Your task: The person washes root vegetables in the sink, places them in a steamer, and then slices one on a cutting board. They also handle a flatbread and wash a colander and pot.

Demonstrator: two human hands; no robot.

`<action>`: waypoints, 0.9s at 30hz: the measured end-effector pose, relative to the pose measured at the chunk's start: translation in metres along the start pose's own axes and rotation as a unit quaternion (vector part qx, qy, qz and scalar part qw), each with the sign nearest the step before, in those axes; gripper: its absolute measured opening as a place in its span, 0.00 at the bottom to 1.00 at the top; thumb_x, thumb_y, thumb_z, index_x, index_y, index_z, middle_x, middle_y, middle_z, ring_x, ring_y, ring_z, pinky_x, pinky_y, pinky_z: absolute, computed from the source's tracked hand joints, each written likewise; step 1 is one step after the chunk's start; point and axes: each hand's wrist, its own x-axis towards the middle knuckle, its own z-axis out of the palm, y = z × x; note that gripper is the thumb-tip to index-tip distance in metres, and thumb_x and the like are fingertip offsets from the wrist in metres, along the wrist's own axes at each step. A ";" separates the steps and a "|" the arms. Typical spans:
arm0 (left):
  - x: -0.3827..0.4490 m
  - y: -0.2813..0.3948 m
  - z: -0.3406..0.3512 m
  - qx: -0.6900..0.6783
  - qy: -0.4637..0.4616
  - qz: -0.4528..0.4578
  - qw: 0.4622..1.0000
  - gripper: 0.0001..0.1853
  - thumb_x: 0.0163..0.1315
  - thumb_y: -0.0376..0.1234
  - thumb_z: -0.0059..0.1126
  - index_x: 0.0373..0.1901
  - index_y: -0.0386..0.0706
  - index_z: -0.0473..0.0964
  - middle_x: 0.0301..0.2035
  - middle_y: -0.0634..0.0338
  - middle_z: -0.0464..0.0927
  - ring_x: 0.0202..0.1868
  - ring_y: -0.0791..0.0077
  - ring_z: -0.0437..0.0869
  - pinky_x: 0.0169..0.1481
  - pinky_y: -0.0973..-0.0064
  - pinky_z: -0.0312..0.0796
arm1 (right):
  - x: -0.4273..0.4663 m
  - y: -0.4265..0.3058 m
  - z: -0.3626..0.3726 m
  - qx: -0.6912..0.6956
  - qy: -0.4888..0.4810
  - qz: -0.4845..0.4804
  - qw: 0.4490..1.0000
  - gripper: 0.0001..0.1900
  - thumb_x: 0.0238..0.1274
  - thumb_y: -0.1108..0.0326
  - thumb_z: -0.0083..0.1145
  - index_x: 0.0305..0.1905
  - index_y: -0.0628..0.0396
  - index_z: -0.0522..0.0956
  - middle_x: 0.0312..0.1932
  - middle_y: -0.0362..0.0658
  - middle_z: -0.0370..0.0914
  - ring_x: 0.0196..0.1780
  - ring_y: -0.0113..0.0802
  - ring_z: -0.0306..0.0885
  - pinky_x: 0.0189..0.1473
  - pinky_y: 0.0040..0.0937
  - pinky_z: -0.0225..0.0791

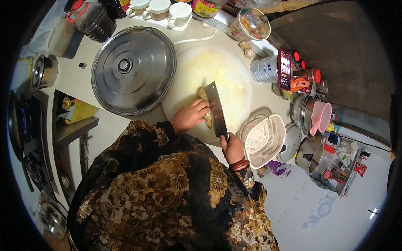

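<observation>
My left hand (191, 116) presses its fingers on a long, knobbly tan piece of food (208, 120), which looks like a root. It lies on a large round white cutting board (234, 66) with yellowish stains. In my right hand (232, 148) is the handle of a Chinese cleaver (217, 108). The wide dark blade stands on edge right beside the food, close to my left fingertips. Whether the edge has entered the food is hidden by the blade. A cream plastic colander basket (265, 142) sits next to my right hand, at the board's lower right.
A big steel lid (135, 81) lies left of the board. Behind are lidded white seasoning jars (179, 15) and a dark bottle (94, 23). To the right, a phone (284, 69) leans on a can (263, 69), near pots (309, 153) and a pink dipper (322, 116). A stove (26, 125) is far left.
</observation>
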 end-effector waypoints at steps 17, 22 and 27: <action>-0.004 -0.001 0.007 -0.033 0.028 -0.007 0.999 0.25 0.54 0.31 0.65 0.55 0.40 0.72 0.57 0.57 0.70 0.64 0.58 0.68 0.62 0.65 0.70 | 0.021 -0.002 0.004 -0.043 -0.035 0.014 0.998 0.14 0.66 0.60 0.55 0.37 0.63 0.75 0.25 0.60 0.78 0.33 0.61 0.79 0.34 0.50 0.71; -0.002 0.001 0.006 -0.014 0.028 -0.003 0.999 0.25 0.54 0.31 0.66 0.55 0.40 0.73 0.58 0.56 0.70 0.64 0.58 0.68 0.62 0.65 0.71 | 0.023 0.004 0.009 -0.052 -0.035 0.016 0.998 0.14 0.67 0.59 0.55 0.38 0.63 0.76 0.26 0.60 0.78 0.34 0.62 0.79 0.35 0.51 0.71; -0.003 0.000 0.012 0.002 0.024 -0.013 1.000 0.26 0.54 0.31 0.66 0.57 0.42 0.73 0.58 0.58 0.71 0.65 0.60 0.68 0.61 0.66 0.72 | 0.026 0.010 0.018 -0.043 -0.045 0.038 0.997 0.15 0.67 0.58 0.54 0.39 0.62 0.77 0.26 0.60 0.79 0.35 0.62 0.79 0.37 0.52 0.70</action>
